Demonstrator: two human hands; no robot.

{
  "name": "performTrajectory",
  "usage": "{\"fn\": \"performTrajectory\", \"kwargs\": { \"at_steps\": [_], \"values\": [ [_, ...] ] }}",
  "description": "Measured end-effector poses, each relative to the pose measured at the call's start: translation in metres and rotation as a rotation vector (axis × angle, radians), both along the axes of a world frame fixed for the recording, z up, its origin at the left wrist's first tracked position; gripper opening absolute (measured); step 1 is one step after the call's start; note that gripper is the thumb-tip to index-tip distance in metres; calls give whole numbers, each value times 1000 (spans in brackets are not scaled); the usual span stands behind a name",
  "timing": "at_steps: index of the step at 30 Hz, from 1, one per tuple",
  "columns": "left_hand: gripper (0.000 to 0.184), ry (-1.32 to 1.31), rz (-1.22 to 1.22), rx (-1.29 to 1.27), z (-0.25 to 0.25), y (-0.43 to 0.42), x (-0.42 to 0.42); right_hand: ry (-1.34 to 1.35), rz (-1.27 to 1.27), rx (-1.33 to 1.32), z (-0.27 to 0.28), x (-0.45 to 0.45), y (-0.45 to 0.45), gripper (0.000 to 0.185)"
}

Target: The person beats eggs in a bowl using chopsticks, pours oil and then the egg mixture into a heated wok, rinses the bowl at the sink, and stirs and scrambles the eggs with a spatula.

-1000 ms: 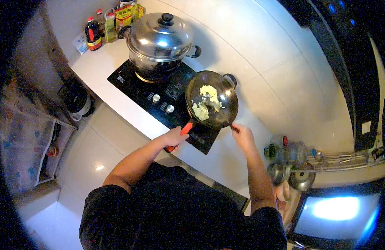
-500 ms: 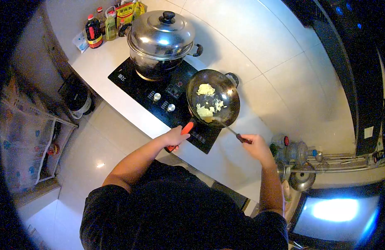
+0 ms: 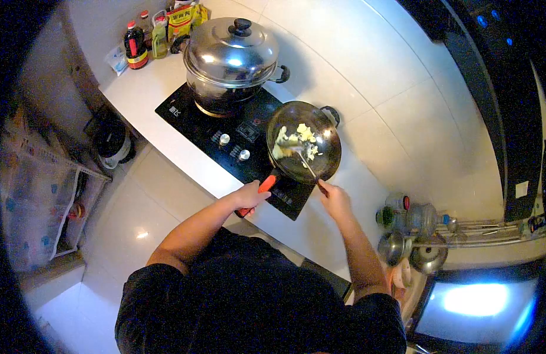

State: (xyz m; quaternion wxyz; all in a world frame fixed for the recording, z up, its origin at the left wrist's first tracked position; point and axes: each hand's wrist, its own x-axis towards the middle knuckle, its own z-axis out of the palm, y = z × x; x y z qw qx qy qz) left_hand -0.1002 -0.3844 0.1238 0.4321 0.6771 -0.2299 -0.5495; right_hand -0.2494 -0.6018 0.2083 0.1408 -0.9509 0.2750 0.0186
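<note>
A dark wok [image 3: 322, 154] sits on the right part of the black cooktop [image 3: 183, 112], with broken pieces of pale yellow food [image 3: 305, 133] inside. My left hand [image 3: 249, 197] is wrapped round the wok's red handle [image 3: 267, 183]. In my right hand [image 3: 335, 199] is the dark grip of a spatula [image 3: 308, 168]; its metal shaft reaches over the wok's near rim. The spatula's head is blurred and lies among the food at the left side of the wok.
A large lidded steel pot [image 3: 229, 53] stands on the cooktop's left part. Behind it are a dark sauce bottle [image 3: 135, 45], other bottles and a yellow packet [image 3: 180, 21]. Pot lids [image 3: 428, 253] and a clear jug [image 3: 423, 218] are at the right.
My right hand has moved left, closer to the wok, after swinging out to the right. The spatula's head and the food have shifted in the wok. My left hand keeps its hold.
</note>
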Motion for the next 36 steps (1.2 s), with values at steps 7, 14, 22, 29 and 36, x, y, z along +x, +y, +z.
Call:
{"fn": "performTrajectory", "kwargs": {
  "at_steps": [7,14,22,29,36],
  "values": [
    [43,66,-9,-31,-4,-1,1,-335,-74,134,-62,26,-70,34],
    [46,17,-18,-35,-6,-2,-2,-81,28,197,41,-27,-13,31],
    [45,16,-10,-34,-11,-4,1,-123,2,246,25,-15,-31,32],
    [45,-34,-35,-48,-18,-6,2,-85,-52,44,-29,36,-8,37],
    [44,-29,-51,-31,-7,-2,1,-41,-50,63,-7,-1,-57,36]
  ]
}}
